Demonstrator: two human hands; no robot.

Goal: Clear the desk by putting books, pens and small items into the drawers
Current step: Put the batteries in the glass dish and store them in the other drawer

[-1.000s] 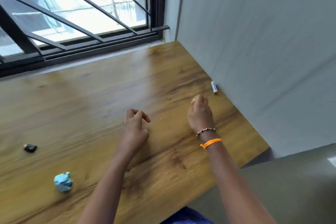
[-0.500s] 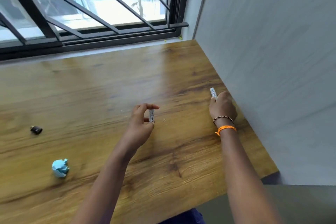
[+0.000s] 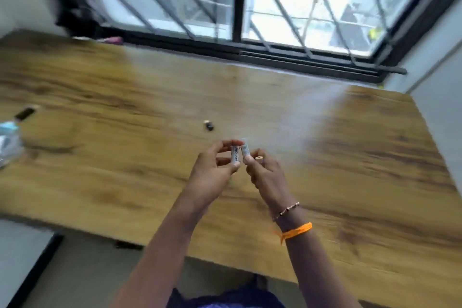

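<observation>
each hand [image 3: 212, 170] [image 3: 266, 172] pinches a white battery [image 3: 235, 154] [image 3: 245, 149] (print blurred).

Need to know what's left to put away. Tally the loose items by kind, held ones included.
Batteries: 2, one in the left hand at, one in the right hand at
Small black items on the desk: 2, at and
Blurred pale-blue object, left edge: 1
Total: 5

A home room: a wooden desk [image 3: 125, 97] set under a barred window [image 3: 275, 7].
</observation>
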